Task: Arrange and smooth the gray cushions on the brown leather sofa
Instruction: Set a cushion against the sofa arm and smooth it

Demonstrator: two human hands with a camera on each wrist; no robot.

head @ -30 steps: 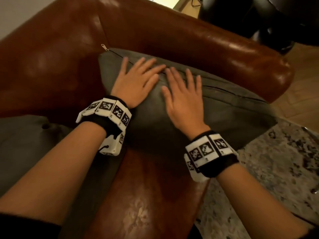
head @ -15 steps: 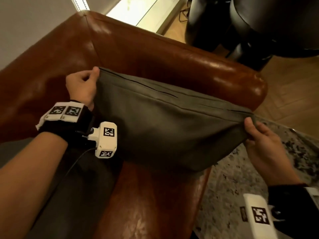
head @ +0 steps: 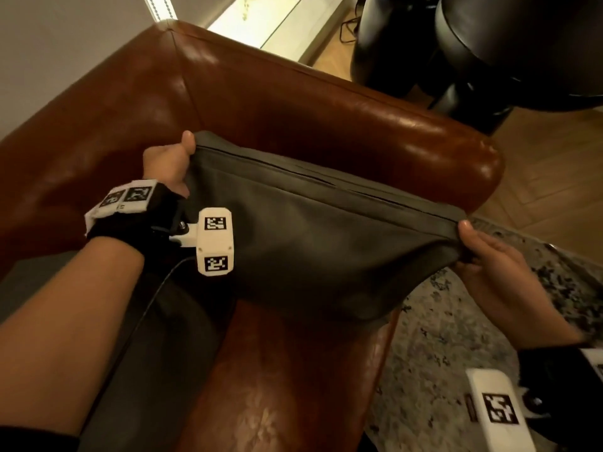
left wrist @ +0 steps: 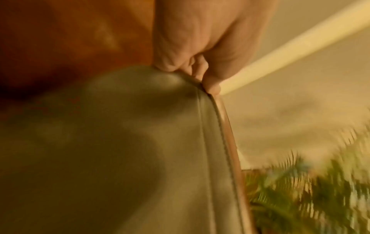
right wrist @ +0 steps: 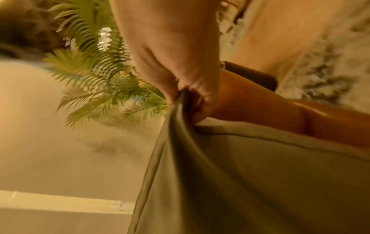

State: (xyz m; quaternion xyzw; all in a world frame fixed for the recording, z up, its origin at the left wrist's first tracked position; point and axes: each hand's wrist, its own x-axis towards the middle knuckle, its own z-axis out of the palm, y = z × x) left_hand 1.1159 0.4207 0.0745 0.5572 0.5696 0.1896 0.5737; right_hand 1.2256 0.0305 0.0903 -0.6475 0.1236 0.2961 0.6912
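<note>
A gray cushion (head: 313, 243) hangs stretched between my two hands above the seat of the brown leather sofa (head: 293, 102), in front of its armrest. My left hand (head: 171, 164) pinches the cushion's upper left corner, thumb on top. My right hand (head: 479, 252) pinches the upper right corner. The left wrist view shows the fingers (left wrist: 180, 63) closed on the cushion's corner (left wrist: 140, 142). In the right wrist view my fingers (right wrist: 180, 76) bunch the fabric of the cushion (right wrist: 240, 174). A second gray cushion (head: 156, 321) lies on the seat at the left, under my forearm.
The sofa's armrest (head: 424, 141) runs behind the cushion. A speckled rug (head: 456, 337) covers the floor to the right, with wood flooring (head: 554, 174) beyond. Dark furniture (head: 473, 50) stands at the top right. A green plant (right wrist: 96, 71) shows in the wrist views.
A second ago both hands lay flat on the cushion. They have since moved out to its two upper corners, gripped them and lifted the cushion taut; little has changed in the last half second.
</note>
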